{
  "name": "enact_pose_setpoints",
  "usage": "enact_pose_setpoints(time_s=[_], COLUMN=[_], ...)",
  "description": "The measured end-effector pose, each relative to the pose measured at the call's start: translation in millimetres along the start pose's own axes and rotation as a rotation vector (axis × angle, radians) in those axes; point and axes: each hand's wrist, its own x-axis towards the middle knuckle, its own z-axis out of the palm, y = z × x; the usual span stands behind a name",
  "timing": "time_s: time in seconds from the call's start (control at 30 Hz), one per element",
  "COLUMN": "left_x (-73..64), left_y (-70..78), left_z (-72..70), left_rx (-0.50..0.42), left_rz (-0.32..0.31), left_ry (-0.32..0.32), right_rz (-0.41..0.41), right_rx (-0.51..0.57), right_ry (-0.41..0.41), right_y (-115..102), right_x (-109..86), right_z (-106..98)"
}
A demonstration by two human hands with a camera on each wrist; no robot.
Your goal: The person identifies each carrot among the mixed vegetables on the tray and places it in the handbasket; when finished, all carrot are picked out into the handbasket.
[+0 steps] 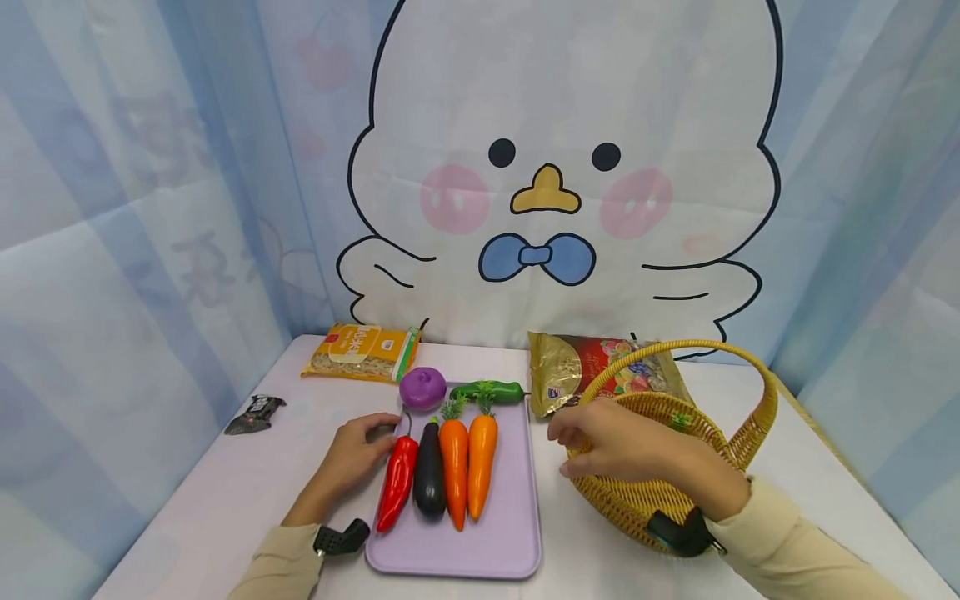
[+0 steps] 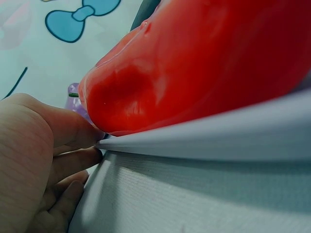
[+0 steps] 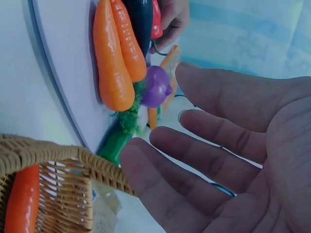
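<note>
A lilac tray (image 1: 487,554) bears a red chili pepper (image 1: 397,483), an eggplant (image 1: 430,475) and two carrots (image 1: 453,467), side by side. A green pepper (image 1: 506,392) and a purple onion (image 1: 422,389) lie at its far end. My left hand (image 1: 360,450) is at the tray's left edge, its fingertips pinching the rim beside the chili pepper. My right hand (image 1: 622,437) hovers over the left side of a wicker basket (image 1: 630,508), fingers loosely bent, with nothing in its grasp. Inside the basket lies another carrot (image 3: 22,199), partly hidden by the basket's rim.
A yellow food packet (image 1: 363,352) lies at the back left, and a gold and red bag (image 1: 592,371) at the back behind the basket. A small black packet (image 1: 257,414) sits at the far left. The basket's tall handle (image 1: 761,417) arches up at the right. Curtains enclose the table.
</note>
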Motion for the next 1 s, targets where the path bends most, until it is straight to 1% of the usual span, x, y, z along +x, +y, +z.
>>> enact_pose_setpoints(time_s=[0.2, 0.4, 0.6, 0.8, 1.0], left_x=[0.2, 0.0, -2.0, -2.9, -1.1], left_y=[-0.1, -1.0, -1.7, -1.7, -2.4], left_z=[0.4, 0.4, -0.1, -0.3, 0.2], left_rx=[-0.001, 0.004, -0.006, -0.004, -0.004], left_rz=[-0.007, -0.001, -0.005, -0.012, -0.013], left_ry=[-0.001, 0.003, 0.001, 0.001, -0.001], right_rz=[0.018, 0.055, 0.025, 0.014, 0.049], right_rx=[0.027, 0.094, 0.126, 0.120, 0.073], right_ry=[-0.007, -0.012, -0.001, 0.002, 0.022], right_y=[-1, 1, 2, -1, -3], right_x=[11.7, 24.8, 38.2, 49.6, 59.1], right_z=[10, 20, 31, 38, 47])
